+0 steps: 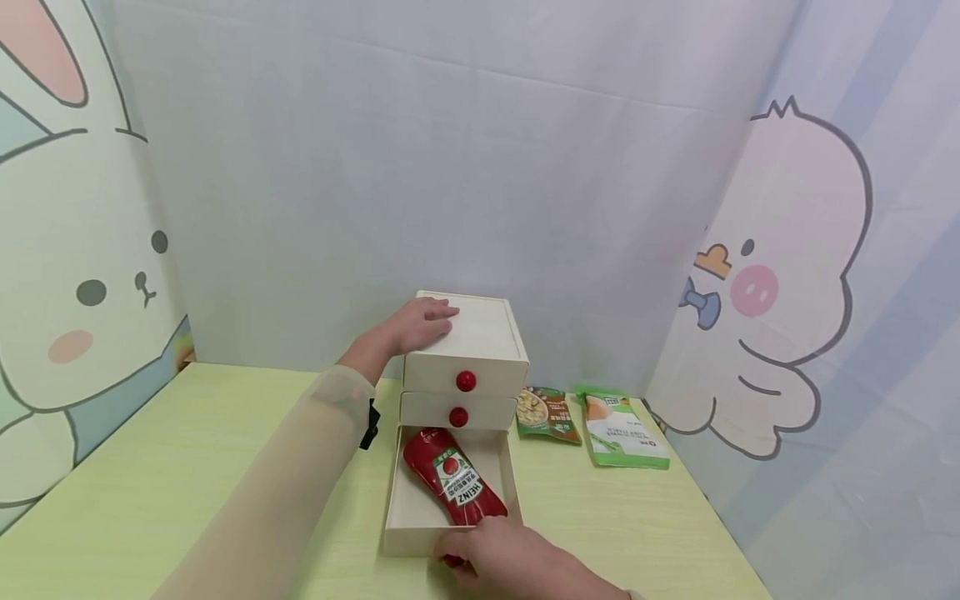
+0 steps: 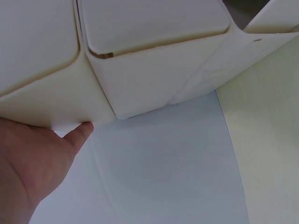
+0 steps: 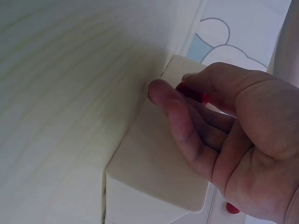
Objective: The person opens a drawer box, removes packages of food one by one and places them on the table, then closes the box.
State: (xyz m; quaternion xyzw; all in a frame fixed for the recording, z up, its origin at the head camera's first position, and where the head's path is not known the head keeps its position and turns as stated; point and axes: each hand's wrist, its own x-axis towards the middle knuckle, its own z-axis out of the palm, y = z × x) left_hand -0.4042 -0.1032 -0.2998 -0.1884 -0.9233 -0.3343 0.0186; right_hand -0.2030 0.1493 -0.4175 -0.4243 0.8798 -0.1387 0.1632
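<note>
A white three-drawer box (image 1: 487, 333) stands on the table with its bottom drawer (image 1: 411, 542) pulled out towards me. In that drawer a red Heinz ketchup bottle (image 1: 429, 460) lies slantwise, label up. My left hand (image 1: 420, 325) rests on the box's top near the left edge, fingers extended; its thumb touches the side wall in the left wrist view. At the front of the open drawer, my right hand (image 1: 517, 557) pinches the red drawer knob (image 3: 190, 92) between thumb and fingers, which mostly hide it.
Two upper drawers are closed, with red knobs (image 1: 466, 381) on their fronts. To the right of the box lie a brown-and-green food packet (image 1: 558, 414) and a white-and-green packet (image 1: 622, 433). Behind the yellow-green table (image 1: 615, 525) hangs a pale curtain (image 1: 480, 167).
</note>
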